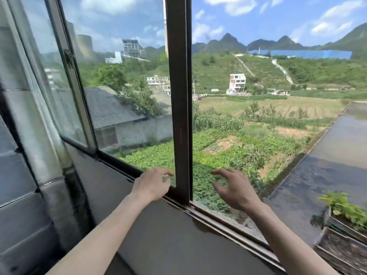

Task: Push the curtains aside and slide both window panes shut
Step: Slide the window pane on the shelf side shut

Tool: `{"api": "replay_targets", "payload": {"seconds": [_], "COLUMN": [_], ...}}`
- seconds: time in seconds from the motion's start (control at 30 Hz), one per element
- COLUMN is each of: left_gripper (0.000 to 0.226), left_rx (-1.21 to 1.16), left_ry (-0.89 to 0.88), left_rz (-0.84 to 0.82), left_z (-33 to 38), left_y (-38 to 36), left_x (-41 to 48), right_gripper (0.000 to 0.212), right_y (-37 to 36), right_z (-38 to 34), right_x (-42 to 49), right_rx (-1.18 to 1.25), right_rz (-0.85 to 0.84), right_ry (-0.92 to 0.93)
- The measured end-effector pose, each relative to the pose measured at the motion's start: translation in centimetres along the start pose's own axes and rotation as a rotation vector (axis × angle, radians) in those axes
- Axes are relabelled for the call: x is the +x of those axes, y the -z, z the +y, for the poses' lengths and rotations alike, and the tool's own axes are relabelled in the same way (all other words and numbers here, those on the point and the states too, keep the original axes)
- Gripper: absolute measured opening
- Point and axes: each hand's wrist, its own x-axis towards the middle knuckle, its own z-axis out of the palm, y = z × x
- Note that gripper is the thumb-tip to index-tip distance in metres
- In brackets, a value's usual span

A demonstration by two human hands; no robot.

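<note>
A sliding window pane [127, 86] has a dark upright frame bar [179, 96] in the middle of the view. Right of that bar the opening [278, 116] looks unglazed onto fields. A second pane [49, 76] stands at the far left behind its own slanted bar. My left hand [153, 184] is low on the glass, its loosely bent fingertips touching the bar's left edge. My right hand [233, 190] hovers just right of the bar above the bottom rail [228, 229], fingers spread and slightly curled, holding nothing. No curtain is plainly visible.
A wide dark sill [158, 241] runs under both forearms. A grey tiled wall [17, 175] closes the left side. Outside at lower right are planter boxes [341, 225] with green leaves, and a pond beyond.
</note>
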Motion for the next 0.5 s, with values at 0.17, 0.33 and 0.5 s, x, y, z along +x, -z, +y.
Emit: {"api": "replay_targets", "payload": {"seconds": [0.17, 0.33, 0.5], "left_gripper": [0.028, 0.047, 0.064], "left_rx": [-0.102, -0.257, -0.476], "left_ry": [0.052, 0.103, 0.091], "left_rz": [0.077, 0.135, 0.206], "left_z": [-0.4, 0.7, 3.1], "left_y": [0.3, -0.6, -1.5], "left_x": [1.1, 3.8, 6.8], "right_gripper": [0.041, 0.047, 0.048], "right_y": [-0.4, -1.0, -2.3], "right_z": [-1.1, -0.1, 1.1], "right_x": [3.9, 8.5, 12.9], "right_rx": [0.114, 0.271, 0.393], "right_rz": [-0.035, -0.067, -0.109], "right_ry": [0.09, 0.165, 0.195]}}
